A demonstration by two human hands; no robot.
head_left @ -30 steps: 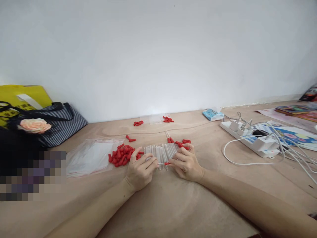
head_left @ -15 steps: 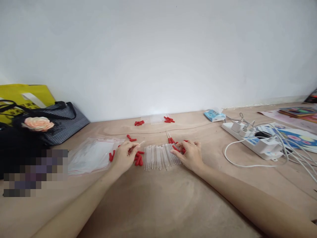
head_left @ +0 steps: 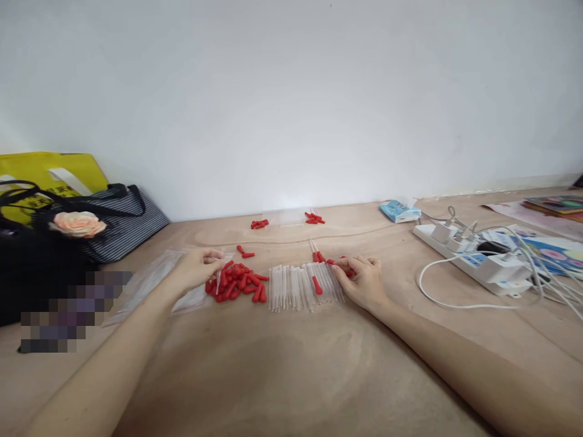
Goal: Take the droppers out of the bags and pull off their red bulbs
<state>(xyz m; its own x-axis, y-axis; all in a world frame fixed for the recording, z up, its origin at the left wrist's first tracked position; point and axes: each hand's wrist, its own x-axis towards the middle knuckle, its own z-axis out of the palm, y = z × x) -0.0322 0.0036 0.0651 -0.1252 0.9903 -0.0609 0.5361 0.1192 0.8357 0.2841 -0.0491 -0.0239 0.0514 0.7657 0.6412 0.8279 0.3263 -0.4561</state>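
My left hand (head_left: 198,268) is closed in a pinch above the plastic bags. A thin clear dropper tube (head_left: 218,280) seems to hang from its fingertips, partly hidden. Just right of it lies a heap of red rubber dropper bulbs (head_left: 234,284). A row of clear dropper tubes (head_left: 291,288) lies side by side in the middle, and one red bulb (head_left: 317,285) rests on top of them. At the row's right end, my right hand (head_left: 362,279) rests with curled fingers around red bulbs (head_left: 350,272). Assembled droppers (head_left: 316,255) with red bulbs lie just beyond.
Clear zip bags (head_left: 146,285) lie at left, before a striped bag (head_left: 132,218) and a yellow bag (head_left: 91,167). Near the wall is a clear packet (head_left: 291,217) between two small bulb piles. A tissue pack (head_left: 399,211) and a cabled power strip (head_left: 469,261) are at right.
My left hand has moved left, away from the tubes and over the bags, uncovering the bulb heap. One red bulb now lies on the tube row, apart from my right hand's fingers.
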